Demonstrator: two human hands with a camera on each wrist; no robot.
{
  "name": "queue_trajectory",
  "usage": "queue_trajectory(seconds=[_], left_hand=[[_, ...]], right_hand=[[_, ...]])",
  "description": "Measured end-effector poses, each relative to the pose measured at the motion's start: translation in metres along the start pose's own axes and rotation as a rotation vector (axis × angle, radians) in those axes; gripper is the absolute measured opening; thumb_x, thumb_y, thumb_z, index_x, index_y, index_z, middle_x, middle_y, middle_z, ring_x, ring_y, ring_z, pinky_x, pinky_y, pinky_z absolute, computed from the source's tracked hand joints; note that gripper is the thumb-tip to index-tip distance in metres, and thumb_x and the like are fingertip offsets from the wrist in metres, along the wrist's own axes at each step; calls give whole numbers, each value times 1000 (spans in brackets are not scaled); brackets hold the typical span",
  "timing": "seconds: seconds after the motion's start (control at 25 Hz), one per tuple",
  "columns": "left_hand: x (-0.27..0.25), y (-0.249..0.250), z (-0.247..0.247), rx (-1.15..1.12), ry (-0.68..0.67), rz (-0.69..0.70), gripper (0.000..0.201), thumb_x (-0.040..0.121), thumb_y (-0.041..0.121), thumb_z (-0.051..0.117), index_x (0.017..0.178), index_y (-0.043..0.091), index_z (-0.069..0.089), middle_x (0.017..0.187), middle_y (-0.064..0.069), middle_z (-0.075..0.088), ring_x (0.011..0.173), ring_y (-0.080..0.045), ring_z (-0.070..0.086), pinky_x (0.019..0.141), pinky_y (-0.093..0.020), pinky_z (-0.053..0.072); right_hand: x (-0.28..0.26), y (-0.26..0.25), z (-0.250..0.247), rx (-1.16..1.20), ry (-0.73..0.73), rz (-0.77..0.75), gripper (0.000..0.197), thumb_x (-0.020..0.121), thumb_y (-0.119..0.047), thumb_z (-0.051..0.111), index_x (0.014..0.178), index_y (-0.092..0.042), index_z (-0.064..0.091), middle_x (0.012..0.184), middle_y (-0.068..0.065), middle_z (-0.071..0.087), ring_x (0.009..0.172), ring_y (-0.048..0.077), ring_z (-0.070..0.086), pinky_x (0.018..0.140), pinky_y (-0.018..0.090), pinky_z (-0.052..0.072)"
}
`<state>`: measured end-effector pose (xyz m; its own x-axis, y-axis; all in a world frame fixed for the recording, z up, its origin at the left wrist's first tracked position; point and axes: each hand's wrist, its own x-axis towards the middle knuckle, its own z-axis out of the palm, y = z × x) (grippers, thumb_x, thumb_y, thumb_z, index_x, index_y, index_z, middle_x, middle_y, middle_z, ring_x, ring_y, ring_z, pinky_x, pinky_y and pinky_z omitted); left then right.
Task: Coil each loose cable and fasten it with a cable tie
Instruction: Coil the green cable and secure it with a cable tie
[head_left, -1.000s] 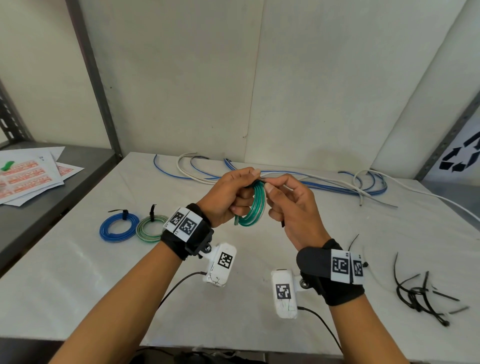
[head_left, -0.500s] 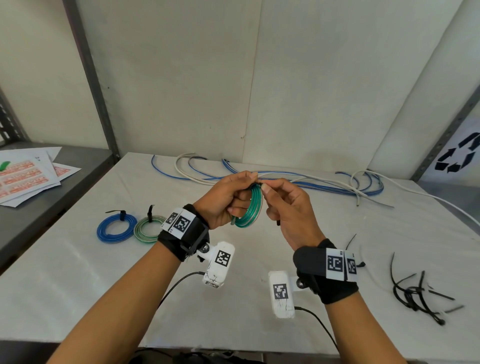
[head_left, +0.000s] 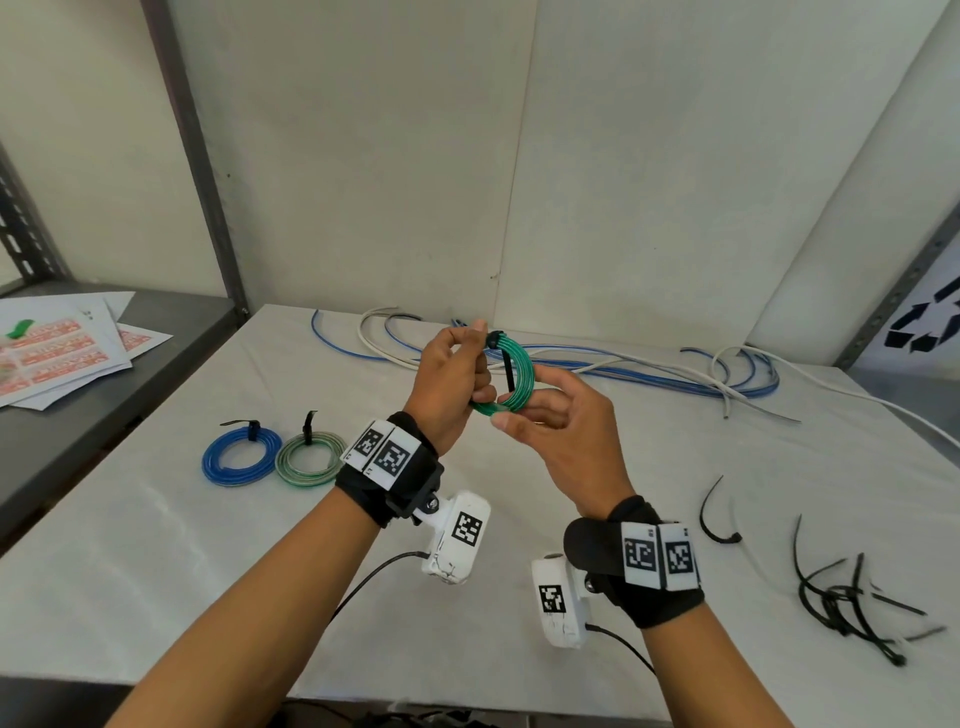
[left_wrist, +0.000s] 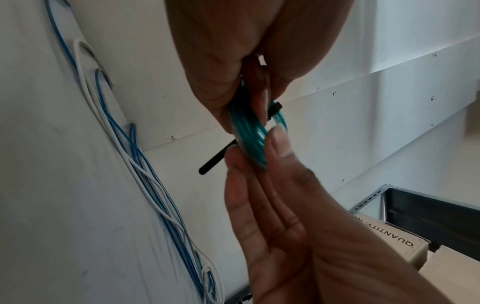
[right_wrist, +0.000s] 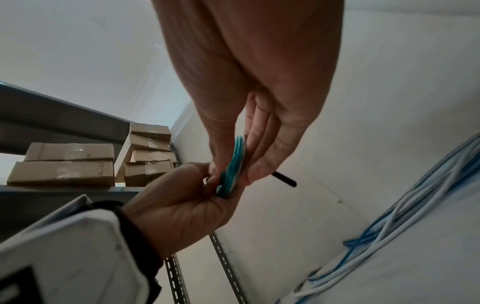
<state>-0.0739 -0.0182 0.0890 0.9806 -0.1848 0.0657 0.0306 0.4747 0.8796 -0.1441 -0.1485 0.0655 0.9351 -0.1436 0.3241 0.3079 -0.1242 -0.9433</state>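
Observation:
A green coiled cable (head_left: 514, 379) is held upright above the table between both hands. A black cable tie (head_left: 503, 358) is fastened round its top, its tail hanging down across the coil's opening. My left hand (head_left: 452, 379) grips the coil's left side, thumb near the tie's head. My right hand (head_left: 550, 415) pinches the coil's lower right edge between thumb and fingers. In the left wrist view the coil (left_wrist: 249, 133) and the tie's tail (left_wrist: 215, 160) show between the fingertips. In the right wrist view the coil (right_wrist: 232, 170) is edge-on and the tail (right_wrist: 284, 179) sticks out.
Two tied coils, blue (head_left: 240, 457) and pale green (head_left: 309, 457), lie at the left of the white table (head_left: 156, 571). Loose blue and white cables (head_left: 649, 369) trail along the back. Spare black cable ties (head_left: 852, 603) lie at the right. Papers (head_left: 57, 353) sit on a side shelf.
The coil has been turned and raised slightly; the tie's head now sits at the top. My right hand has moved from the coil's top down to its lower right edge.

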Motion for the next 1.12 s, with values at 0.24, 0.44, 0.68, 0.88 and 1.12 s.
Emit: queue_trajectory(seconds=[0.24,0.44,0.68,0.88,1.12], left_hand=[[-3,-3,6,2,-101,52,10,105,16,49,100,8,47,60,3,44,52,-10,43,63,-30,46],[-4,11,-9,251,-211,80,14,97,9,61,110,5,65,98,-13,74,87,-20,71,78,-35,60],[-5,18,-23,325,-244,2,19,88,6,71,106,-1,72,99,-19,76,89,-27,74,79,-36,62],[-2,15,-23,346,-219,15,14,88,5,71,101,0,73,96,-21,75,85,-27,74,74,-34,63],[-1,9,-24,299,-192,-40,13,89,6,70,101,0,73,93,-17,76,83,-23,75,71,-29,62]], right_hand=[[0,5,0,162,160,53,23,90,-10,73,112,-4,69,96,11,77,90,24,75,73,30,60],[4,5,-10,240,233,76,23,91,-8,71,113,-1,68,99,14,77,90,25,75,76,32,61],[4,6,-14,241,200,85,24,92,-8,70,115,-1,67,100,16,76,93,26,75,75,31,61],[3,5,-12,306,206,110,24,92,-8,68,116,-3,68,102,13,77,94,25,75,76,31,61],[5,7,-7,386,250,134,30,94,-6,66,123,0,63,103,15,76,98,26,74,76,30,61]])
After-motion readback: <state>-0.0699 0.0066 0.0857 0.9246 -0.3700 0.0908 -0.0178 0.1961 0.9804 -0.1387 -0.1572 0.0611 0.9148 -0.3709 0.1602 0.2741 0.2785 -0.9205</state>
